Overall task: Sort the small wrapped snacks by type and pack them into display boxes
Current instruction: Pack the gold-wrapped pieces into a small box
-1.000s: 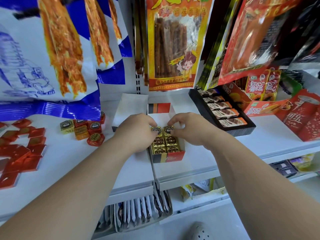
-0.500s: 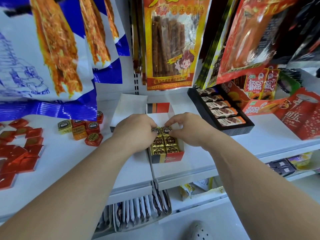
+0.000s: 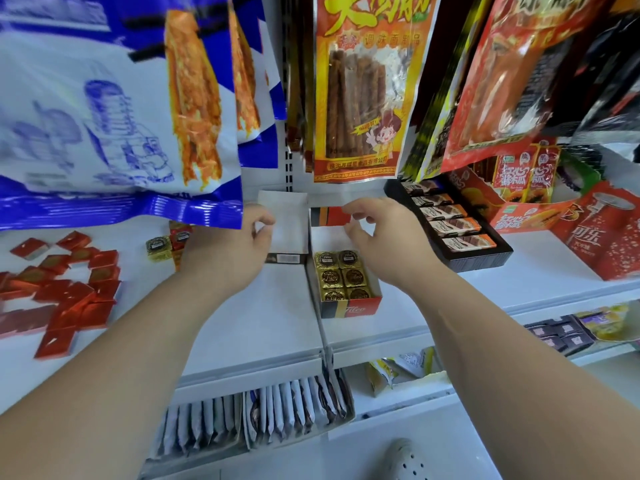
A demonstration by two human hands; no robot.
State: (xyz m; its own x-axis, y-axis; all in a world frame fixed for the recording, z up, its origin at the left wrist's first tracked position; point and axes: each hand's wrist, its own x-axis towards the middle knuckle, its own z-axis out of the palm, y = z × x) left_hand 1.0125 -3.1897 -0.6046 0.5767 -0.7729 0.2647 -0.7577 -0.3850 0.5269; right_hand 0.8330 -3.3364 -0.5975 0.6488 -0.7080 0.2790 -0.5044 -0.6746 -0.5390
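Note:
A small red and black display box (image 3: 349,309) stands open on the white shelf (image 3: 270,320), with several gold wrapped snacks (image 3: 341,279) in two rows at its near end. Its far end is bare. My right hand (image 3: 384,244) hovers over that far end, fingers loosely curled and holding nothing. My left hand (image 3: 225,252) hangs left of the box, beside a white open box (image 3: 285,220), also holding nothing. A loose gold snack (image 3: 158,247) and red round ones (image 3: 180,233) lie further left. A heap of flat red wrapped squares (image 3: 72,292) covers the shelf's left end.
Large hanging snack bags, blue and white (image 3: 104,116) and orange (image 3: 360,91), hang low over the back of the shelf. A black tray of chocolate bars (image 3: 485,261) and red cartons (image 3: 602,237) stand at the right. Packets (image 3: 263,417) fill the lower shelf.
Both hands have lifted off the far gold snacks in the box and drawn apart, the left one going left and the right one rising over the box's bare far end.

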